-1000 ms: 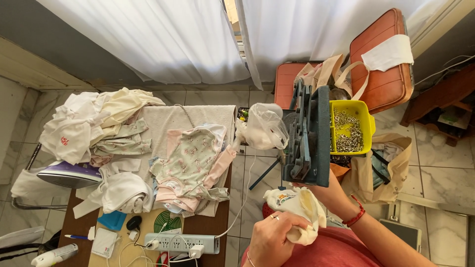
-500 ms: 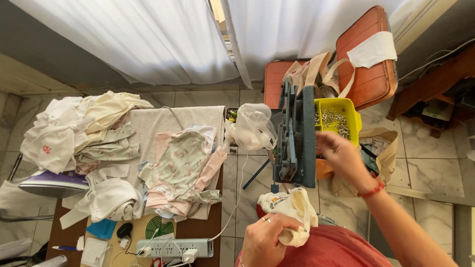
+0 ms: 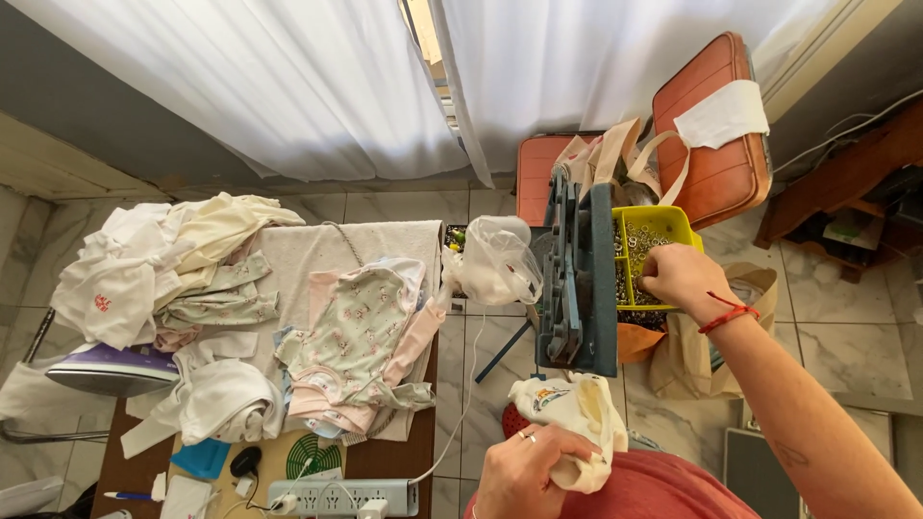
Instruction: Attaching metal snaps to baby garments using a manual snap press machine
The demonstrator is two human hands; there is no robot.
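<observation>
At centre frame stands the tall blue-grey metal press machine (image 3: 577, 279), its long axis running up the picture. Right of it, the right hand (image 3: 678, 279) dips curled fingers into the yellow plastic bin of small metal fasteners (image 3: 663, 231). At lower centre, the left hand (image 3: 524, 471) clenches a crumpled cream baby garment (image 3: 572, 413).

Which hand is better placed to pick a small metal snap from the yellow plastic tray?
Right. The right hand already has its fingertips in the yellow plastic tray of metal snaps, while the left hand grips the small white garment.
</observation>
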